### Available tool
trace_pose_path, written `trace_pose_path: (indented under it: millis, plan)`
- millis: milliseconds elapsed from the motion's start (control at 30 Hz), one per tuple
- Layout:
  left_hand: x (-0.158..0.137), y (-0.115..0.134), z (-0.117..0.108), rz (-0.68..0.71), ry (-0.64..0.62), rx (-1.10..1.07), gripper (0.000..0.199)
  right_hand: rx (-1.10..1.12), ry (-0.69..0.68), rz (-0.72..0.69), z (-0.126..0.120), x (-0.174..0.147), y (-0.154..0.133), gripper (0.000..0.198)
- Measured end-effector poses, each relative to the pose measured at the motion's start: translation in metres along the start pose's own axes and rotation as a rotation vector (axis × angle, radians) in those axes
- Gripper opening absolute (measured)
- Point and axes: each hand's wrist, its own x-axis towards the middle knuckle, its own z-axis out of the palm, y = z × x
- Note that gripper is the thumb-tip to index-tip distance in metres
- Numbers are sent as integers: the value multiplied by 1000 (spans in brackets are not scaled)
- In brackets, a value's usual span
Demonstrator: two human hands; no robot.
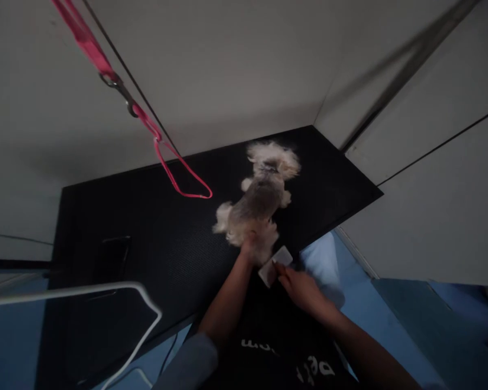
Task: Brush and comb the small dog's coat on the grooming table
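R grip [303,287] closed on brush [269,272], L grip [249,249] unclear on dog [260,200], pink loop [193,195] hanging over tbl [154,216].

Person's in a blk apron/top [276,319] w/ wht lettering [315,368], plus blue-gry L sleeve [193,360].

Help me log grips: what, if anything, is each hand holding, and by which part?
The right hand holds a flat brush near its middle; any handle is indistinct. The left hand is at the dog's rear; blur hides whether it grips.
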Motion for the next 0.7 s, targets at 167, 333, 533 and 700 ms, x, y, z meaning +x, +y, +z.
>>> trace_pose_path:
  millis: [167,333,533,700]
  plan:
    - [0,-1,8,-3,-50,46,36,128,96,-107,-10,-6,-2,31]
    - [-8,-9,19,51,-167,12,55,-3,8,-7,-17,-10,-2,28]
    - [-14,-9,35,7,-196,90,48,59,139,-86,-26,-33,3,29]
    - [-9,-8,46,-30,-163,89,34,-10,104,85,-25,-47,16,26]
